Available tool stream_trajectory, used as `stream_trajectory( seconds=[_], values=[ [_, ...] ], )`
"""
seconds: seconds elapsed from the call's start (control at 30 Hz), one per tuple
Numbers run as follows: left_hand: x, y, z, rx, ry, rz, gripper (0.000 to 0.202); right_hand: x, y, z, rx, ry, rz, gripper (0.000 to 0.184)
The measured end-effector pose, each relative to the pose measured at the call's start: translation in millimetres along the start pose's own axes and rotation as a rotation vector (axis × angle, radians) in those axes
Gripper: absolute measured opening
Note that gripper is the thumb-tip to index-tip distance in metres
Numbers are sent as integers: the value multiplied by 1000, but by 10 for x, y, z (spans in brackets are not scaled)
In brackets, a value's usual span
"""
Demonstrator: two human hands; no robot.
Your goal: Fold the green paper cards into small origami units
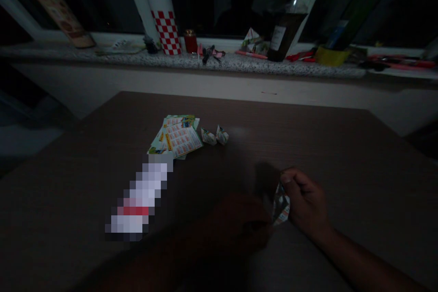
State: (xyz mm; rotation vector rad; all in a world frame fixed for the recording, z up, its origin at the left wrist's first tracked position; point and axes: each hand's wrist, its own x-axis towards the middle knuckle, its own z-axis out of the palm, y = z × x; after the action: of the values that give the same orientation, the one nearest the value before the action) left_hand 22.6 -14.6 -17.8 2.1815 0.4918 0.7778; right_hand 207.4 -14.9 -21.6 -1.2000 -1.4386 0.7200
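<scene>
A partly folded piece of printed paper [282, 210] is held up over the table, its dark inner side partly showing. My right hand [308, 200] pinches it between thumb and fingers along its upper right edge. On the other side, my left hand [241, 223] lies in deep shadow with its fingers closed at the paper's lower left corner. Farther off, two small folded paper shapes [208, 137] stand side by side. Beside them, a loose stack of printed calendar cards [183, 141] is fanned out.
A pixelated whitish object with a red band [140, 200] lies left of my hands on the brown table [328, 141]. The granite windowsill [137, 58] behind holds a red-checked white bottle [167, 32], a small red jar [190, 42], a dark container [278, 39] and a green bottle [359, 4].
</scene>
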Motion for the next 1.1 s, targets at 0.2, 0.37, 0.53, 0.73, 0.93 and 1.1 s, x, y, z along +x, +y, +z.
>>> stream_trajectory(
  seconds=[0.2,0.37,0.53,0.73,0.93,1.1],
  values=[
    [32,62,37,94,-26,105,19,-30,-3,54,-29,7,-20,22],
    [21,60,53,37,-54,1,23,-31,-24,59,-58,-16,-36,22],
    [59,49,18,-162,114,-319,32,-22,-56,66,-68,-69,-63,21],
    [104,65,3,-234,153,-393,33,-7,-54,60,-194,-137,-210,15],
    [88,49,46,-241,195,-458,21,-15,-68,67,-306,-180,-300,9],
    [89,42,-4,-387,221,-539,21,-38,-32,46,-143,-199,-92,16]
  ],
)
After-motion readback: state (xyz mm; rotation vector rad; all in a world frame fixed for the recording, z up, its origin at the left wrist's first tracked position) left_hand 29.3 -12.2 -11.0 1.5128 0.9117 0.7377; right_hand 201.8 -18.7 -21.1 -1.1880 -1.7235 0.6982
